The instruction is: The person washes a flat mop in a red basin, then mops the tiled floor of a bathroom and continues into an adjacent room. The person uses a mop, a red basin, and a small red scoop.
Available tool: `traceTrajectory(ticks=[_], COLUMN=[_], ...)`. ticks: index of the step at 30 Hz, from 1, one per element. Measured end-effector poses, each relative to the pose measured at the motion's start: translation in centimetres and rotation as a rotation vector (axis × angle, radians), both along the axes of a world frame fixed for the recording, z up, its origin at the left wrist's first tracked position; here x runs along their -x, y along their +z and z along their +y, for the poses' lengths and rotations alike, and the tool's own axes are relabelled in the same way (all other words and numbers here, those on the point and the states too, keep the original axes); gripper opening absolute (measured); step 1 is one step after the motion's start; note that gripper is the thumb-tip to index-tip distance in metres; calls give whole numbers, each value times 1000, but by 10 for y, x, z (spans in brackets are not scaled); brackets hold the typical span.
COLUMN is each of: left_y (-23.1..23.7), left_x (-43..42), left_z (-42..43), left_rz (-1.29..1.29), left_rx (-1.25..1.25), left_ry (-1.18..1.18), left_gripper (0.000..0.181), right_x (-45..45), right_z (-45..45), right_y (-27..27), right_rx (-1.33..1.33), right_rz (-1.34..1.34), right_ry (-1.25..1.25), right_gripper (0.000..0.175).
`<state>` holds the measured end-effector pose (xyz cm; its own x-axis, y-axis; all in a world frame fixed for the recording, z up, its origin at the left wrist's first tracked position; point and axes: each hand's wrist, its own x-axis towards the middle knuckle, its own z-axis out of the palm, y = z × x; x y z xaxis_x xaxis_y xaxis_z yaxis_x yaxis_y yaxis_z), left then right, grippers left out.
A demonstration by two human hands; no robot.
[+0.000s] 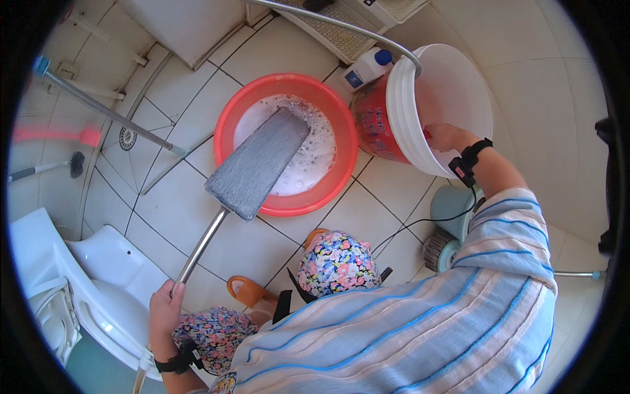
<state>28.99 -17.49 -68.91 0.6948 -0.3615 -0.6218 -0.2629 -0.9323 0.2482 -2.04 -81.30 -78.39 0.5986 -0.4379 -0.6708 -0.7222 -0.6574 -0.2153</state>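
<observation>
My left hand [166,301] is closed around the metal pole of a flat mop. The mop's grey head [258,162] slants over a red plastic basin [226,113]; its far end lies over foamy, soapy water [312,167] and its near end sticks out past the rim. My right hand [443,137] reaches into the mouth of a white and red plastic bucket [480,88], which tilts beside the basin. A bit of something red shows at the fingers; the bucket's wall and the hand's own back hide the rest, so its grip is unclear.
A white bottle with a blue cap [364,69] stands behind the bucket. A metal shower hose [339,22] arches over the bucket's rim. A squeegee [172,147] leans at left near a floor drain [127,138]. A white toilet [113,300] is at lower left, a round brush [439,250] at right.
</observation>
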Motion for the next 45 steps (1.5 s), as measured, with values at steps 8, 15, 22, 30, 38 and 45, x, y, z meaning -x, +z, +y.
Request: traceTrajectory(ticks=[8, 15, 22, 30, 38, 45], left_y=[-8, -2, 10, 29, 71, 121], left_x=[2, 14, 23, -2, -37, -79], left_z=[4, -10, -25, -35, -72, -135], left_rz=[22, 130, 112, 96, 156, 195], left_rx=[94, 120, 21, -34, -60, -144], left_ry=[58, 172, 191, 99, 113, 97], left_gripper=[35, 36, 37, 37, 40, 44], right_x=[4, -8, -11, 7, -48, -135], right_z=[-24, -34, -50, -50, -16, 46], right_y=[-26, -48, -72, -53, 53, 149], right_rx=[-22, 196, -208, -513, -516, -569], right_rz=[65, 110, 13, -290, -545, -536], right_ry=[-534, -496, -680, -1215, -1219, -1078], right_gripper=[21, 19, 16, 20, 24, 34])
